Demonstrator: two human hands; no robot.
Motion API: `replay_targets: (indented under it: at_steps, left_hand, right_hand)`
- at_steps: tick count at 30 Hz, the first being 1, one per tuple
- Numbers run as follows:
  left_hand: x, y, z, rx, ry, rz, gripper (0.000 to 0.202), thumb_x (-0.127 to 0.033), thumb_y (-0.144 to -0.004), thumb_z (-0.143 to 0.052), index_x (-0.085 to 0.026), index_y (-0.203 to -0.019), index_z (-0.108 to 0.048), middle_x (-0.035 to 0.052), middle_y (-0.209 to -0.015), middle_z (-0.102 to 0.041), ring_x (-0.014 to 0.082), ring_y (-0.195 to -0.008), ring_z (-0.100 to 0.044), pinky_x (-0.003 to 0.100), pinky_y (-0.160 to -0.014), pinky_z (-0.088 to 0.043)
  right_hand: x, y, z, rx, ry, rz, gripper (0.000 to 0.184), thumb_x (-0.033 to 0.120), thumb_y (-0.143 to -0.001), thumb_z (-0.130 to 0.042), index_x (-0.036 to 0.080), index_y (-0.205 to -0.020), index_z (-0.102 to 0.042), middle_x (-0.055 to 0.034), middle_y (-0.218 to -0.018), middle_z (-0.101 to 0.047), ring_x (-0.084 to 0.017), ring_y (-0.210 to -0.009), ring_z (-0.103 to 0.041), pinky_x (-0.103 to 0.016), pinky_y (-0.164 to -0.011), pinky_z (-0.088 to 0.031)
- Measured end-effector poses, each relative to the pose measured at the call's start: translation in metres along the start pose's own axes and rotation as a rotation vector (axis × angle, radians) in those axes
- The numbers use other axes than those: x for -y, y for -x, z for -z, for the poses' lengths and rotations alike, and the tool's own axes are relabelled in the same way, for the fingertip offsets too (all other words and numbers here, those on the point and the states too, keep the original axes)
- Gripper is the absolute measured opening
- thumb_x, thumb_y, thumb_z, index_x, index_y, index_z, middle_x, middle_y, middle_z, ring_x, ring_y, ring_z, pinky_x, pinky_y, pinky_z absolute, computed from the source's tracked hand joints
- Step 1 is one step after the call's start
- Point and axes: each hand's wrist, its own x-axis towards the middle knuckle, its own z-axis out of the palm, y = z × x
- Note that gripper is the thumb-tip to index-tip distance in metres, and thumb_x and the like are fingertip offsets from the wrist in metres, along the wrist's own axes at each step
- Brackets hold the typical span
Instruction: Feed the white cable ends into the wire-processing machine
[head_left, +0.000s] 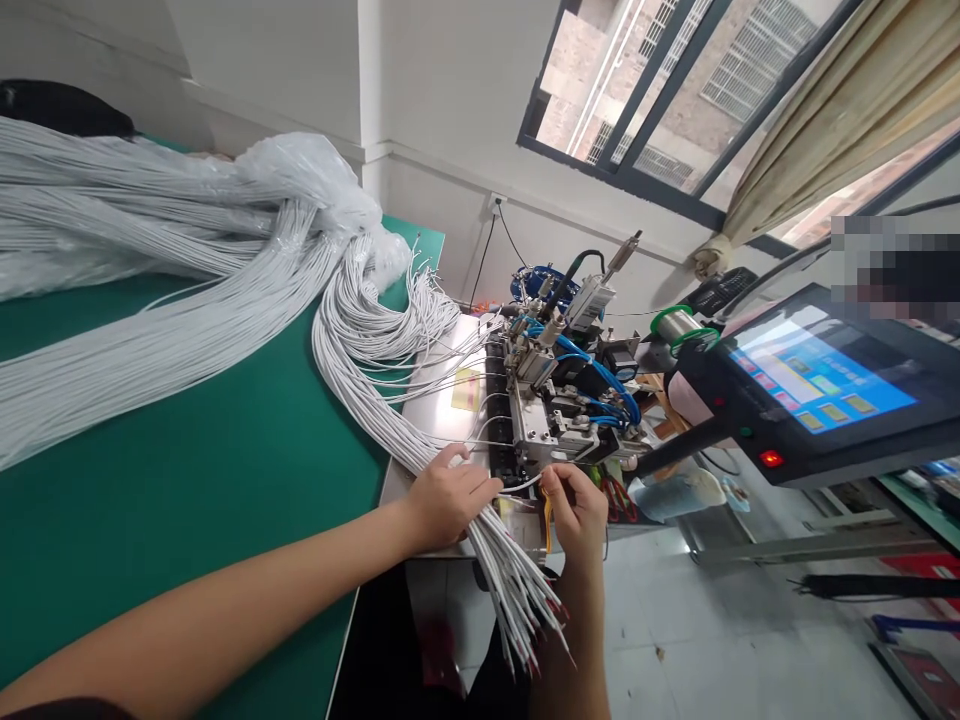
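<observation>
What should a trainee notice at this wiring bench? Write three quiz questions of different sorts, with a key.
1. True or false: the left hand lies closed over the bundle of thin white wires.
2. The right hand pinches: A) a single white wire; B) a screwdriver; C) a roll of tape.
3. Fill in: in the picture, the tilted touchscreen panel with the blue display stands to the ___ of the small metal machine with blue hoses.

Key: 1 true; 2 A; 3 right.
</observation>
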Motion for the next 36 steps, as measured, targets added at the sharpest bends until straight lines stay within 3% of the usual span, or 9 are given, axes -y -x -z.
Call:
replay_targets:
  at_steps: [4, 10, 18, 28, 36]
  left_hand:
    - [-0.003, -0.001, 0.000, -0.008, -0.053, 0.056, 0.033, -0.010, -0.088, -0.035, -0.019, -0.109, -0.060, 0.0003, -0.071, -0.060, 0.0152, -0.067, -0.053, 0.041, -0.093, -0.029]
    - [-0.004, -0.001, -0.003, 0.051, -0.083, 0.102, 0.031, -0.009, -0.084, -0.044, -0.021, -0.106, -0.062, 0.0013, -0.076, -0.062, 0.0178, -0.078, -0.056, 0.044, -0.096, -0.026]
    - [-0.005, -0.001, -0.003, 0.094, -0.072, 0.165, 0.037, -0.008, -0.075, -0.049, -0.020, -0.107, -0.062, 0.0036, -0.082, -0.063, 0.0196, -0.082, -0.055, 0.046, -0.096, -0.026]
    - [-0.004, -0.002, -0.006, 0.158, -0.067, 0.199, 0.037, -0.011, -0.069, -0.056, -0.021, -0.103, -0.065, 0.0036, -0.081, -0.062, 0.0218, -0.085, -0.054, 0.047, -0.096, -0.025]
    - [-0.003, 0.000, -0.005, 0.167, -0.055, 0.194, 0.038, -0.012, -0.066, -0.059, -0.021, -0.103, -0.064, 0.0041, -0.086, -0.063, 0.0228, -0.090, -0.056, 0.046, -0.095, -0.027]
  right_hand:
    - [-0.013, 0.002, 0.006, 0.099, 0.108, -0.035, 0.023, 0.034, -0.091, -0.053, 0.018, -0.078, -0.063, -0.0017, -0.066, -0.059, -0.015, -0.060, -0.052, -0.026, -0.057, -0.039]
    - [-0.028, 0.000, 0.002, 0.180, 0.116, -0.059, 0.026, 0.033, -0.089, -0.051, 0.018, -0.069, -0.058, 0.0007, -0.062, -0.052, -0.013, -0.057, -0.046, -0.024, -0.054, -0.035]
    - [-0.042, -0.003, -0.007, 0.208, -0.084, -0.166, 0.028, 0.036, -0.085, -0.053, 0.019, -0.063, -0.050, 0.0041, -0.058, -0.040, -0.011, -0.055, -0.035, -0.023, -0.051, -0.029]
    - [-0.063, 0.005, -0.026, 0.182, -0.469, -0.490, 0.026, 0.038, -0.077, -0.056, 0.020, -0.062, -0.045, 0.0054, -0.057, -0.033, -0.011, -0.053, -0.030, -0.022, -0.049, -0.028]
    - [-0.058, 0.011, -0.030, 0.147, -0.553, -0.551, 0.035, 0.048, -0.075, -0.061, 0.020, -0.063, -0.044, 0.0058, -0.055, -0.036, -0.010, -0.050, -0.033, -0.022, -0.048, -0.032]
